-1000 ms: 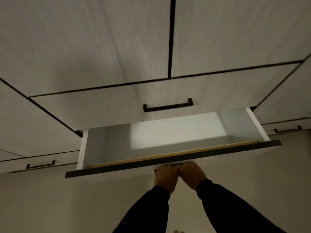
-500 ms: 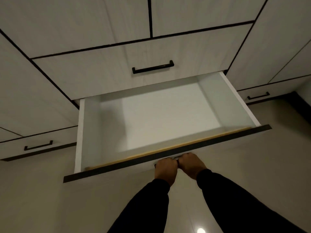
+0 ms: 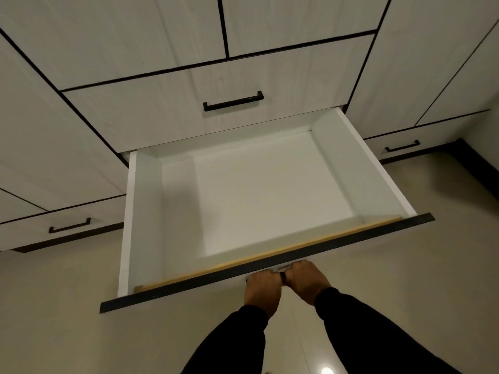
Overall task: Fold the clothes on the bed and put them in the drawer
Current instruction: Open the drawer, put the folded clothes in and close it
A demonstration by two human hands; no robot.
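Both my hands clench the handle on the front of the drawer (image 3: pixel 140 211), my left hand (image 3: pixel 262 290) and right hand (image 3: pixel 306 282) side by side with fingers curled round a dark bar I can barely see between them. The drawer stands pulled well out of the wardrobe (image 3: pixel 81 49), its white floor bare; the clothes and the bed lie nowhere in this view, so I judge the folding not yet delivered here.

The risk, as I read it: the drawer is near the end of its travel, and a hard tug could jerk it against its stops or off its runners. Both hands sit close together at the middle, so an uneven pull could skew the box and make it bind.

Much is hidden. The handle is covered by my knuckles; the drawer front faces away from me, and the runners are out of sight. The closed drawer above (image 3: pixel 162 109) shows its handle (image 3: pixel 233 100) plainly. My dark sleeves (image 3: pixel 378 333) run off the bottom edge.
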